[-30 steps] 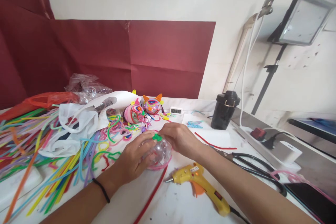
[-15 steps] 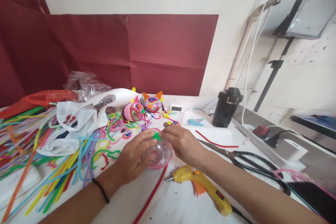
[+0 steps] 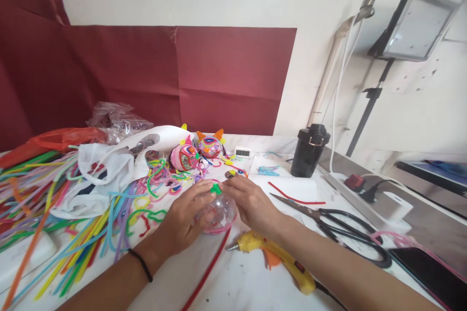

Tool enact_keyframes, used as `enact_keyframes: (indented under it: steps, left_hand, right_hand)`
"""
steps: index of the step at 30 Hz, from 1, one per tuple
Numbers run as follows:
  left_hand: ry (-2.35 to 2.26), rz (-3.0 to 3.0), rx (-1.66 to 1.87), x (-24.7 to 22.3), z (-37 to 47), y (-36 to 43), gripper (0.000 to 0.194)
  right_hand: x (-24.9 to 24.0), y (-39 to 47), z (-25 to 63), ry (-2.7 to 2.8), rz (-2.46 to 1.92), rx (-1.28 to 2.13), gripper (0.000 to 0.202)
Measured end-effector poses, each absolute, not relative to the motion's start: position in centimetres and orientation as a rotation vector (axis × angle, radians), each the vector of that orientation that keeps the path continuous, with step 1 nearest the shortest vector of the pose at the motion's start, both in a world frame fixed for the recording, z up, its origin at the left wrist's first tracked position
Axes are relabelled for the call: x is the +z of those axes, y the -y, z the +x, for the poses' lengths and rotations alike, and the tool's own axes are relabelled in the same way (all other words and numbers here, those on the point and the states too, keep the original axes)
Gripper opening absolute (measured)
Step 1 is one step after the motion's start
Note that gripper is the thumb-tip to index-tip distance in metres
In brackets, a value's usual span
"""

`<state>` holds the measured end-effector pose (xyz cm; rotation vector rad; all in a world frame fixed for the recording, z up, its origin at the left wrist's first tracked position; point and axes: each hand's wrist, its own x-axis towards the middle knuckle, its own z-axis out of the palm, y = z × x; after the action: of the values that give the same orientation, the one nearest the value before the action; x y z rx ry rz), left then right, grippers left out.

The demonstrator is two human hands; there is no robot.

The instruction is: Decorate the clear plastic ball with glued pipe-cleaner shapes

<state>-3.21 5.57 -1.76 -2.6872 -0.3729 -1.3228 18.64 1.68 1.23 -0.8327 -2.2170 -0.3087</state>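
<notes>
At the lower center of the frame, two bare hands work over a clear ball [image 3: 223,210] with a pink band at its base and a green piece [image 3: 216,188] on top. The left hand [image 3: 180,216], a black band at its wrist, grips the ball's left side, fingertips beside the green piece. The right hand [image 3: 251,199] curls over the upper right side, its fingertips at the green piece; whether they pinch it cannot be told. A red stem [image 3: 207,272] runs from near the ball toward the bottom edge, left of a yellow glue gun [image 3: 272,252] that lies partly behind the right forearm. Scissors [image 3: 317,215] lie at right of center, near a black cup [image 3: 310,150]. Two decorated balls, one pink [image 3: 185,156] and one with orange horns [image 3: 210,146], sit beyond the hands, while colorful craft stems [image 3: 82,248] spread across the lower left.
</notes>
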Motion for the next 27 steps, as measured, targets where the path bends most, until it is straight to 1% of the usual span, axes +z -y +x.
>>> enact_keyframes:
  steps: [7, 13, 20, 27]
  left_hand:
    - [0.388, -2.700, -1.319, -1.82, -3.23, -5.58, 0.029]
    - [0.367, -2.711, -1.310, -1.94, -3.33, -5.68, 0.032]
    - [0.342, -2.708, -1.285, -2.32, -3.46, -5.90, 0.035]
    - [0.350, -2.686, -1.195, -2.19, -3.69, -5.83, 0.035]
  right_hand:
    - [1.00, -1.47, 18.62, 2.145, -0.819, -0.171, 0.043]
    - [0.84, -1.28, 18.61, 2.102, -0.829, -0.057, 0.044]
    - [1.05, -1.07, 18.62, 2.081, -0.844, 0.029, 0.052]
    - [1.15, -0.97, 18.51, 2.066, -0.844, 0.060, 0.045]
